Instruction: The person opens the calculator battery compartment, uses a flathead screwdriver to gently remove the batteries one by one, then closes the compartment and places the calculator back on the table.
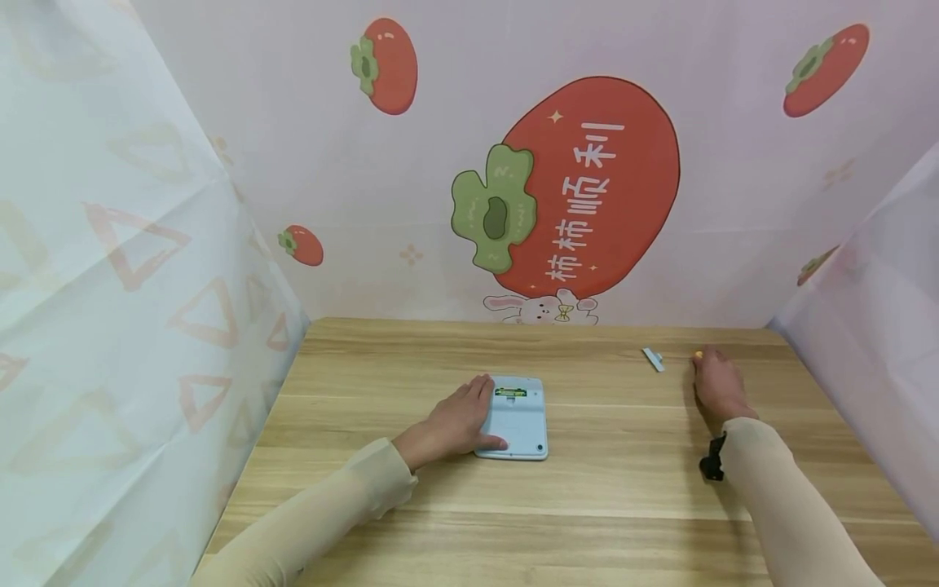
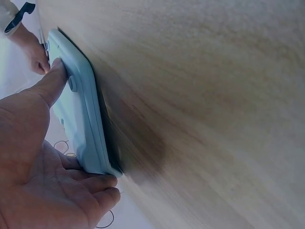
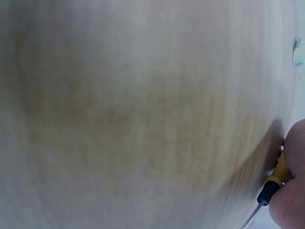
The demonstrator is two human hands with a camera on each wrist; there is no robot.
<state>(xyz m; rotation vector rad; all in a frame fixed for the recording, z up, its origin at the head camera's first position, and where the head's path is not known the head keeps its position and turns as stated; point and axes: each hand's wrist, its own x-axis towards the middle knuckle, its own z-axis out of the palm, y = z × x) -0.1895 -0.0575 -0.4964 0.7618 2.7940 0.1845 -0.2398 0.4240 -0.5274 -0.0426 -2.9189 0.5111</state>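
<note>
A light blue calculator [image 1: 519, 425] lies back side up on the table, with a green battery [image 1: 510, 392] showing in its uncovered compartment. My left hand [image 1: 458, 416] grips its left side: the thumb rests on the back face and the fingers lie against the far edge. At the table's far right, my right hand [image 1: 719, 387] holds a screwdriver [image 3: 279, 176] with a yellow and black handle, its thin metal shaft low over the wood. A small light blue battery cover [image 1: 653, 359] lies just left of that hand.
The wooden table [image 1: 396, 538] ends at a printed backdrop [image 1: 440, 277] at the back. Hanging sheets [image 1: 183, 244] close it in on the left and right. A black band [image 1: 713, 461] is on my right wrist.
</note>
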